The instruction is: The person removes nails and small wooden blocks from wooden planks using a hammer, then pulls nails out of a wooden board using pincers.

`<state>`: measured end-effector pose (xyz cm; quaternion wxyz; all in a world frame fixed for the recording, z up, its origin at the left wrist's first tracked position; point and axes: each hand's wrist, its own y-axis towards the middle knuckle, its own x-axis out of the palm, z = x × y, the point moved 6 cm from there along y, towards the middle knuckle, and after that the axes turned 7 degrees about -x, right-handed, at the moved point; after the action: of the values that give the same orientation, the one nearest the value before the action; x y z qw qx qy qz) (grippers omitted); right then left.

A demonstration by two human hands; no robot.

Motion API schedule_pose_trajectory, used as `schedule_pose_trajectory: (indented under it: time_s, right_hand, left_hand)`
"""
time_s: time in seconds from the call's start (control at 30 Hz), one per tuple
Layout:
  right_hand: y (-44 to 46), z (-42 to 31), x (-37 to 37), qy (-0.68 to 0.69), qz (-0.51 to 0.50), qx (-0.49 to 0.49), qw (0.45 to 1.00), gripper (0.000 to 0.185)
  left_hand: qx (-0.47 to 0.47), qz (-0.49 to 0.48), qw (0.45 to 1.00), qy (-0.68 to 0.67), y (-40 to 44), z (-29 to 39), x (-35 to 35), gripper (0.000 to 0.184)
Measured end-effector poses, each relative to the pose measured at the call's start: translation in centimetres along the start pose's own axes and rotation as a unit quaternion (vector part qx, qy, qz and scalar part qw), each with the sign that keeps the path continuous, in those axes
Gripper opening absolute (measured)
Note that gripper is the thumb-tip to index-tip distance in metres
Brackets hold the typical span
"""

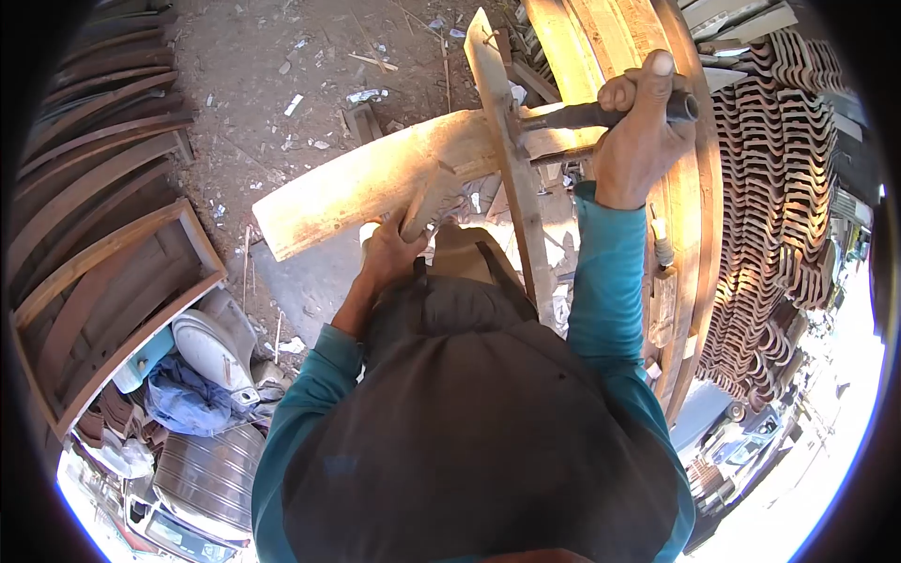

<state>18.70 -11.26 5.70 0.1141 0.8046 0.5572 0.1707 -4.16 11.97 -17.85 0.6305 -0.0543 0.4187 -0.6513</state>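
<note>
My right hand (638,141) is wrapped around the thick dark handle of a tool (572,115), whose thumb-side end sticks out past my fist. The tool's far end reaches a narrow upright-lying wooden slat (511,159); its head is hidden there, so I cannot tell its kind. A nail stands out near the slat's pointed top. Beneath the slat lies a wide, curved wooden board (366,178), brightly sunlit. My left hand (389,249) is closed on a short wooden piece (430,199) at the board's near edge.
Long curved beams (690,188) run along the right, beside tall stacks of roof tiles (774,169). Several curved wooden pieces (94,141) and a wooden frame (113,253) stand at left. A white toilet-like basin (211,347) sits lower left. Scraps litter the dirt ground (244,84).
</note>
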Motion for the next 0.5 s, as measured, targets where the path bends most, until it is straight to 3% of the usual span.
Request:
schedule_pose_trajectory:
  time_s: [0.07,0.1,0.13,0.17,0.2,0.27,0.3,0.37,0.4,0.5]
  right_hand:
    - [-0.5,-1.4,-0.1,-0.001,-0.005,-0.022,1.000,0.043]
    - [-0.5,-1.6,1.2,-0.029,-0.120,0.015,0.992,0.041]
    - [-0.6,-1.6,2.7,-0.056,-0.235,0.053,0.969,0.038]
    - [-0.4,-2.0,4.2,-0.057,-0.288,0.052,0.954,0.042]
    - [-0.3,-2.0,5.4,-0.034,-0.281,0.082,0.956,0.041]
    - [0.5,-0.9,5.6,-0.025,-0.199,0.013,0.980,0.039]
    - [-0.1,-0.9,4.4,-0.026,-0.204,0.007,0.979,0.039]
    - [-1.3,-2.0,-0.2,0.077,-0.125,-0.007,0.989,0.039]
    - [-1.1,-1.9,-0.7,0.105,-0.103,0.033,0.989,0.039]
    - [0.9,-1.5,0.4,0.072,-0.092,0.060,0.991,0.039]
  left_hand:
    - [0.003,0.007,0.999,-0.046,2.7,2.8,-1.7,0.052]
    - [-0.002,0.019,0.995,-0.094,4.4,3.9,-2.4,0.049]
    - [0.057,0.074,0.990,-0.102,6.6,5.0,-2.9,0.044]
    - [0.100,0.089,0.981,-0.139,8.2,7.3,-3.9,0.040]
    - [0.107,0.089,0.973,-0.184,10.5,8.7,-4.0,0.039]
    - [0.156,0.110,0.954,-0.232,18.7,8.7,-2.8,0.037]
    - [0.082,0.116,0.979,-0.148,17.9,12.4,-4.8,0.048]
    - [0.051,0.075,0.980,-0.177,22.8,13.2,-4.1,0.055]
    - [0.047,0.083,0.978,-0.186,24.4,14.0,-4.4,0.055]
    - [0.028,0.054,0.986,-0.157,26.8,18.1,-3.9,0.060]
